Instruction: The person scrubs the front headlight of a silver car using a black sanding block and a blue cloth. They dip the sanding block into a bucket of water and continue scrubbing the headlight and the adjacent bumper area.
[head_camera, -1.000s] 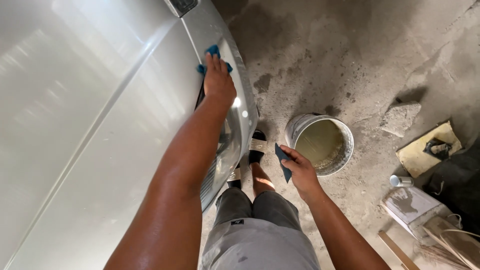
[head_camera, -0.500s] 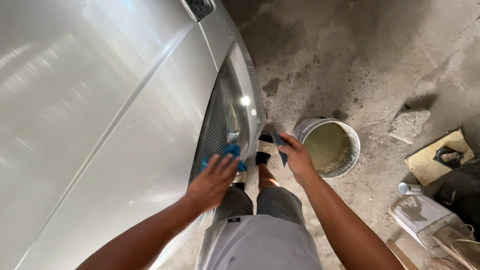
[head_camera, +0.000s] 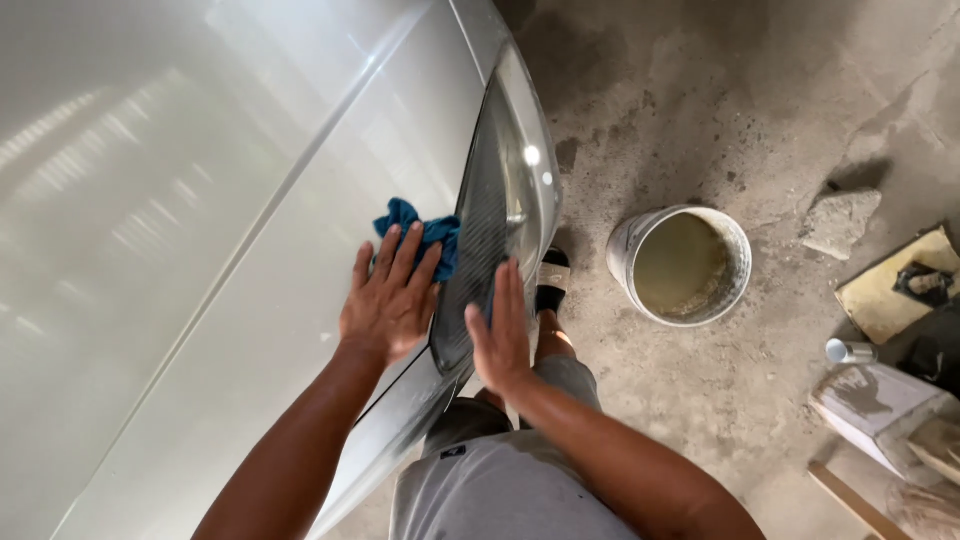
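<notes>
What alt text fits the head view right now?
A person's left hand presses a blue cloth on a silver car's hood beside the headlight, where the right hand lies flat. A bucket of murky water stands on the concrete floor nearby.

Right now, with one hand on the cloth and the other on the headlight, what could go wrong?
The bucket of murky water stands on the floor close by the foot; a step back could tip it. The blue cloth under the left hand may drag grit across the pale car panel and scratch it. The right hand rests flat on the headlight, so it may smear the lens.
</notes>
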